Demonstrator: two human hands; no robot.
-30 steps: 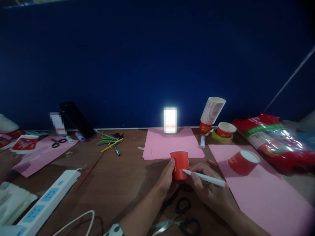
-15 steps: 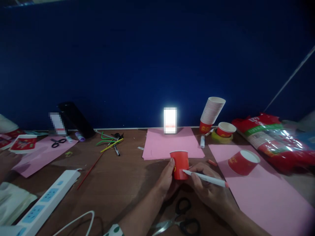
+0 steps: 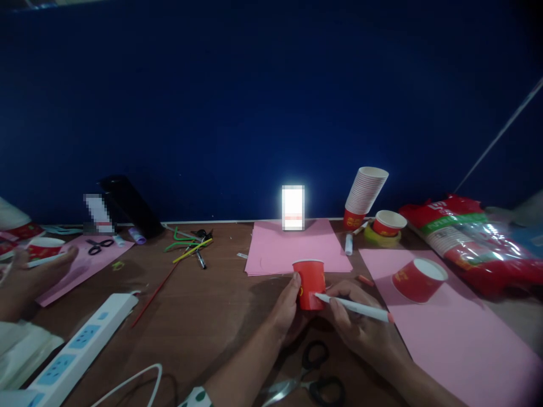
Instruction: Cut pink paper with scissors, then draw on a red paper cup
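A red paper cup (image 3: 311,280) stands upright near the middle, with my left hand (image 3: 286,308) wrapped round its left side. Between the fingers of my right hand (image 3: 356,322) is a white marker (image 3: 358,307) with a red end. The marker's tip touches, or almost touches, the lower front of the cup. Below my hands lies a pair of scissors (image 3: 316,387) with black handles. Another red paper cup (image 3: 418,281) lies tilted on a pink sheet (image 3: 458,339) to the right. A small red marker cap (image 3: 365,280) rests by my right hand.
Behind the cup lies more pink paper (image 3: 297,249), under a bright phone screen (image 3: 293,208). A leaning stack of paper cups (image 3: 367,189) and a red plastic package (image 3: 470,237) stand back right. At left are straws (image 3: 182,246), a power strip (image 3: 85,339) and a co-worker's hand (image 3: 42,263).
The co-worker's hand at the far left has come into view over the red cup there, with a white pen-like thing. My own hands, cup and marker have hardly moved.
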